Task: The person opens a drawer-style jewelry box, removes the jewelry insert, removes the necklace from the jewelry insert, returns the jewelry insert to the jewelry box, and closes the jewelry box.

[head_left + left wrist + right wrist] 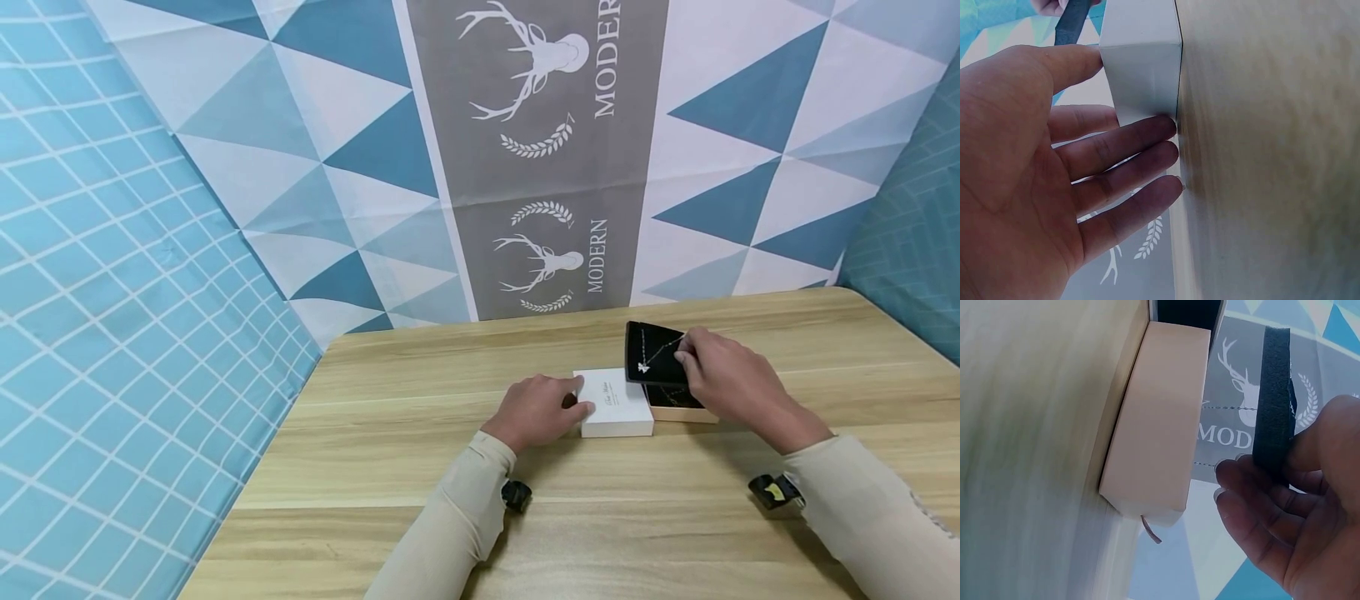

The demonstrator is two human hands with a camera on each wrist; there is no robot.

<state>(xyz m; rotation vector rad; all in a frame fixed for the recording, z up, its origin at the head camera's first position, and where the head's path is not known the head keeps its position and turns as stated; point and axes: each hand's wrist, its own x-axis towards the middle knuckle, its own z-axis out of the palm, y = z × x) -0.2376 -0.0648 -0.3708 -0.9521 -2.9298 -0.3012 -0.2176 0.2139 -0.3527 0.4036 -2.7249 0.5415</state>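
A white slide-out box lies on the table, small lettering on its top. My left hand rests at its left edge, fingers fairly straight, thumb and index touching the top. A peach drawer sticks out of the box's right side, with a brown ribbon tab on it. Above the drawer, my right hand pinches the right edge of a black foam pad, tilted up. A necklace with a silver bow-like pendant shows on the pad's face. Thin chain strands run between pad and drawer.
The wood-grain table stretches around the box on every side. A patterned cloth backdrop hangs along the far edge, with a blue gridded cloth at left. Each sleeve carries a small black wrist camera.
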